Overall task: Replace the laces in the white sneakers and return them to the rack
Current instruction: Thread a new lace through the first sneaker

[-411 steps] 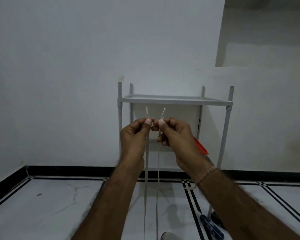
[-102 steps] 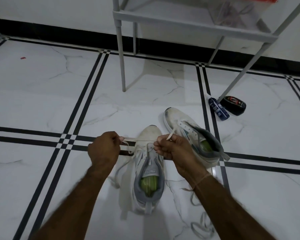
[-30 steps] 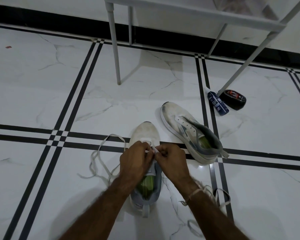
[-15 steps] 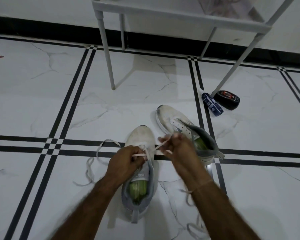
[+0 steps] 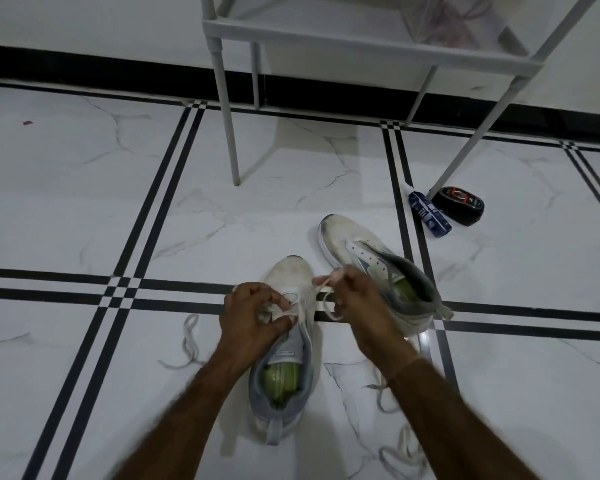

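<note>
Lace [image 5: 323, 281] pulled taut at the lowest eyelets of the near sneaker [image 5: 289, 271].
You had set that sneaker on the floor [image 5: 84, 202] heel toward you, likely so the eyelets faced your fingers. Your left hand [image 5: 257, 315] curled tight around one strand and your right hand [image 5: 359, 299] pinched the other. The second sneaker [image 5: 347, 239] lay unlaced beside it, short of the rack [image 5: 361, 39].

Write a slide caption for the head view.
Lacing: the left hand and right hand pinch the lace over the near sneaker.
</note>
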Action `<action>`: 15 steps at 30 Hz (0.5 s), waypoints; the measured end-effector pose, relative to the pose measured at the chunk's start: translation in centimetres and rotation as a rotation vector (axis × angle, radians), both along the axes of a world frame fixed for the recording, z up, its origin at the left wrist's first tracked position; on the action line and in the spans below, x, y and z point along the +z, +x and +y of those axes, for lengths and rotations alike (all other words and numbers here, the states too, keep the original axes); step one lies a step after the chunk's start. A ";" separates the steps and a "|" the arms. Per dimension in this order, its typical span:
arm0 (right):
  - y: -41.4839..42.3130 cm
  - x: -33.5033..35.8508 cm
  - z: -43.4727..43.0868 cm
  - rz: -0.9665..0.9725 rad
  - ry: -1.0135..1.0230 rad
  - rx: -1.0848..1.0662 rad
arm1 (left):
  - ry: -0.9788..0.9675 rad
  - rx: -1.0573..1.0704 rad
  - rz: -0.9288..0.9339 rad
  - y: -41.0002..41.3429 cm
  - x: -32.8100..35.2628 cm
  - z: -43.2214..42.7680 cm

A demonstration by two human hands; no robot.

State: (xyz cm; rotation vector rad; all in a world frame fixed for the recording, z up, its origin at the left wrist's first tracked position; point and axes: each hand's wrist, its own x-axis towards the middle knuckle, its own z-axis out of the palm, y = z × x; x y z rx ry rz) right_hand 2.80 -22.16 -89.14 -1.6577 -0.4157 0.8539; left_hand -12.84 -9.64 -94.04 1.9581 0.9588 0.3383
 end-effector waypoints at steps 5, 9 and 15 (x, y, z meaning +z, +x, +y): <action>4.1 5.3 -1.5 0.139 0.186 -0.256 | -0.122 0.045 -0.068 -1.1 -0.3 -0.3; -1.1 0.5 -0.1 -0.292 -0.203 0.218 | -0.151 0.155 -0.109 -1.8 -0.3 -0.5; -0.8 -1.7 -0.2 -0.230 -0.118 -0.001 | -0.162 0.166 -0.088 -0.8 0.5 -1.9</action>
